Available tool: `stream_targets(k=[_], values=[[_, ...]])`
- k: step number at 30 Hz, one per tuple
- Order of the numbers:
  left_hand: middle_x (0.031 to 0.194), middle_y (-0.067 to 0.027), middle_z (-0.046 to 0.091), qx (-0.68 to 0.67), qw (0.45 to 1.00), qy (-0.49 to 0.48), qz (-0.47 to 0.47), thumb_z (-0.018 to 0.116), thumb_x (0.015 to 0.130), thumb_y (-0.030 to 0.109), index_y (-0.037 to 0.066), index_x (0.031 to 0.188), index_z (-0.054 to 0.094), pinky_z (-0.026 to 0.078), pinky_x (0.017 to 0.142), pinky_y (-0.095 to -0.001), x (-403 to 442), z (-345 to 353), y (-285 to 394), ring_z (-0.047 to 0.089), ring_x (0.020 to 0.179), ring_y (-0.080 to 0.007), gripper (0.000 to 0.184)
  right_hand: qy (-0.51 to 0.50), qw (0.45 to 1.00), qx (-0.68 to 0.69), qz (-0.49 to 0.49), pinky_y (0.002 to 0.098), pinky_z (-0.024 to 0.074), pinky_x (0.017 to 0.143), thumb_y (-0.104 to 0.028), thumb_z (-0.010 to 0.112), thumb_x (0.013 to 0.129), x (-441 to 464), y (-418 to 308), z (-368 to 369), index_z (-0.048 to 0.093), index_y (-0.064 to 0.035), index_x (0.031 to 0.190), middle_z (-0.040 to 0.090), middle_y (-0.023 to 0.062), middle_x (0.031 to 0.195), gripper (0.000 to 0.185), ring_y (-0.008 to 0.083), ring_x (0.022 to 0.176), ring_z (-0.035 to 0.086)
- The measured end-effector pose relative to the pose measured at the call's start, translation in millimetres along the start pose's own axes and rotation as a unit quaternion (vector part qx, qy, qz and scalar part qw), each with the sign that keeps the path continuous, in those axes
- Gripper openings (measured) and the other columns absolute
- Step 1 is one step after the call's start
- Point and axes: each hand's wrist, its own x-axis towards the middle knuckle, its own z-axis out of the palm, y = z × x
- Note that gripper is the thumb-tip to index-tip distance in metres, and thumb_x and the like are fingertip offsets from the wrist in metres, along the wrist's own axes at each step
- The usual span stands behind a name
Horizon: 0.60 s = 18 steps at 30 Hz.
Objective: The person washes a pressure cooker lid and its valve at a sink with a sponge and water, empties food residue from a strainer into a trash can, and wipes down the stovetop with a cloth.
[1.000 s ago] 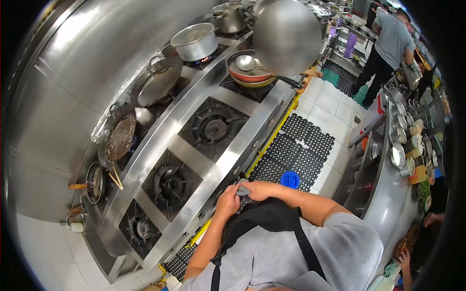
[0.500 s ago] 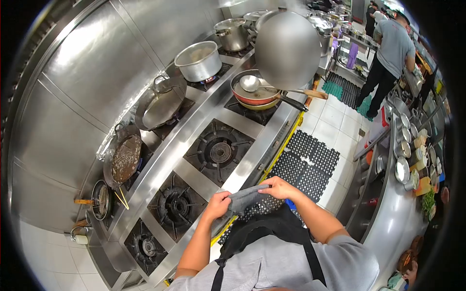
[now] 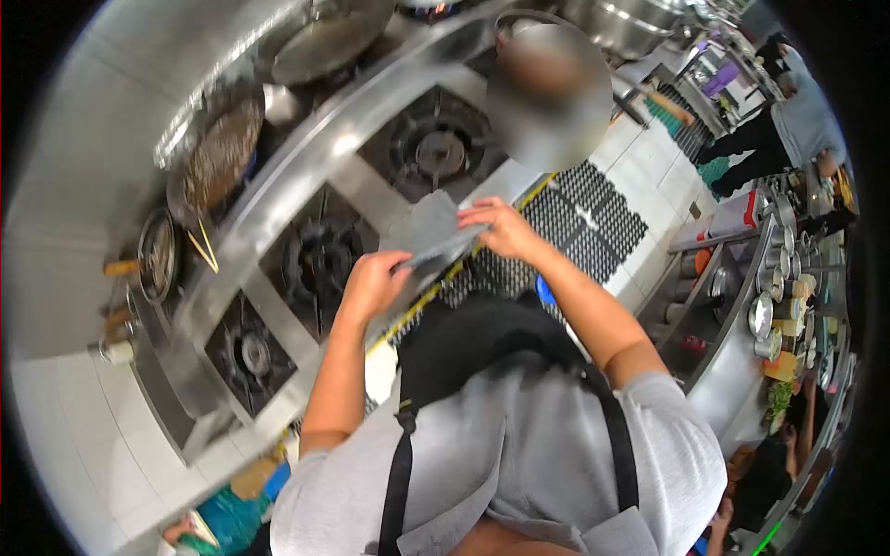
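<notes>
A grey cloth (image 3: 428, 225) is stretched between my two hands over the front edge of the stove. My left hand (image 3: 373, 283) pinches its near left end between thumb and fingers. My right hand (image 3: 499, 228) grips the right end. Just beyond the cloth is a bare gas burner (image 3: 440, 151). A second burner (image 3: 320, 262) sits to the left of it, past my left hand, and a third burner (image 3: 250, 357) is nearer the stove's end.
Along the back row stand a dark wok (image 3: 222, 153), another wok (image 3: 329, 42) and a small pan (image 3: 162, 255). Black rubber mats (image 3: 589, 222) cover the floor at right. A counter (image 3: 723, 380) carries several containers; a co-worker (image 3: 802, 130) stands farther off. A blurred disc hides part of the stove.
My hands have moved out over the stove's edge, and the cloth, bunched before, is now spread flatter. The view has tilted, bringing the stove's left end and more of my torso into sight.
</notes>
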Motion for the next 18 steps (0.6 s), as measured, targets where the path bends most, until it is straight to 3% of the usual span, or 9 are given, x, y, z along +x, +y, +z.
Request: stream_targets(k=[3, 5, 7, 8, 10, 11, 13, 16, 18], values=[[0.094, -0.0203, 0.068, -0.019, 0.991, -0.078, -0.105, 0.069, 0.079, 0.014, 0.005, 0.101, 0.07, 0.051, 0.078, -0.0416, -30, 52, -29, 0.066, 0.085, -0.0375, 0.023, -0.071, 0.994, -0.076, 0.026, 0.0411, 0.047, 0.094, -0.001, 0.063, 0.07, -24, 23, 31, 0.072, -0.0117, 0.102, 0.069, 0.0132, 0.108, 0.035, 0.0344, 0.105, 0.06], [0.09, -0.0202, 0.068, -0.032, 0.986, -0.089, -0.14, 0.07, 0.078, 0.016, 0.006, 0.101, 0.07, 0.052, 0.076, -0.0404, -39, 65, -38, 0.066, 0.082, -0.0369, 0.025, -0.092, 0.994, -0.025, 0.044, 0.04, 0.0505, 0.084, -0.003, 0.065, 0.071, -29, 32, 39, 0.072, -0.0095, 0.1, 0.069, 0.0184, 0.091, 0.03, 0.0347, 0.088, 0.064], [0.087, -0.0197, 0.068, -0.063, 0.985, -0.063, -0.15, 0.072, 0.077, 0.018, 0.006, 0.102, 0.07, 0.052, 0.075, -0.0409, -37, 67, -45, 0.066, 0.08, -0.0359, 0.027, -0.108, 0.988, -0.016, 0.111, 0.0388, 0.0508, 0.08, -0.002, 0.063, 0.074, -23, 29, 37, 0.072, -0.0067, 0.092, 0.069, 0.0162, 0.096, 0.02, 0.0306, 0.086, 0.064], [0.086, -0.0194, 0.068, -0.076, 0.985, -0.024, -0.154, 0.071, 0.078, 0.018, 0.006, 0.102, 0.07, 0.052, 0.074, -0.0414, -33, 66, -52, 0.066, 0.079, -0.0353, 0.028, -0.11, 0.984, -0.022, 0.141, 0.0409, 0.0502, 0.075, -0.01, 0.067, 0.076, -14, 30, 35, 0.07, -0.0058, 0.088, 0.067, 0.0172, 0.086, 0.013, 0.0333, 0.081, 0.064], [0.082, -0.0191, 0.068, -0.075, 0.984, 0.049, -0.157, 0.07, 0.079, 0.017, 0.005, 0.103, 0.069, 0.052, 0.072, -0.0435, -22, 67, -70, 0.066, 0.074, -0.0356, 0.027, -0.105, 0.979, -0.045, 0.168, 0.0441, 0.0486, 0.065, -0.025, 0.071, 0.08, 7, 32, 31, 0.065, -0.0044, 0.083, 0.064, 0.0186, 0.075, 0.021, 0.0366, 0.074, 0.064], [0.095, -0.0183, 0.068, -0.008, 0.979, 0.023, -0.201, 0.067, 0.081, 0.016, 0.004, 0.11, 0.066, 0.051, 0.08, -0.0431, -14, 57, -66, 0.065, 0.088, -0.0339, 0.032, -0.064, 0.982, -0.048, 0.174, 0.0431, 0.0496, 0.07, -0.021, 0.069, 0.08, 17, 23, 32, 0.064, -0.0049, 0.09, 0.066, 0.0184, 0.083, 0.019, 0.0363, 0.081, 0.064], [0.117, -0.0177, 0.063, 0.074, 0.981, 0.162, -0.082, 0.064, 0.082, 0.017, 0.002, 0.121, 0.059, 0.045, 0.093, -0.0438, -1, 52, -53, 0.059, 0.109, -0.0338, 0.041, 0.065, 0.972, -0.223, 0.034, 0.0422, 0.0497, 0.08, -0.019, 0.067, 0.079, 31, -3, 36, 0.062, -0.0038, 0.102, 0.066, 0.0183, 0.096, 0.027, 0.0368, 0.093, 0.063], [0.136, -0.0186, 0.053, 0.094, 0.99, 0.101, 0.021, 0.063, 0.085, 0.022, 0.003, 0.133, 0.05, 0.037, 0.105, -0.0466, 14, 72, -46, 0.048, 0.126, -0.0346, 0.053, 0.02, 0.972, -0.218, -0.083, 0.0464, 0.044, 0.095, -0.022, 0.068, 0.077, 27, -18, 61, 0.059, -0.0024, 0.115, 0.063, 0.0182, 0.114, 0.044, 0.0329, 0.109, 0.059], [0.152, -0.0174, 0.031, 0.152, 0.988, -0.002, 0.014, 0.065, 0.084, 0.036, 0.005, 0.146, 0.034, 0.025, 0.112, -0.0498, 10, 113, -68, 0.03, 0.139, -0.0362, 0.076, -0.049, 0.95, -0.29, -0.1, 0.0532, 0.035, 0.105, -0.026, 0.069, 0.077, 0, -3, 82, 0.053, -0.0047, 0.13, 0.053, 0.0169, 0.132, 0.059, 0.028, 0.125, 0.049]])
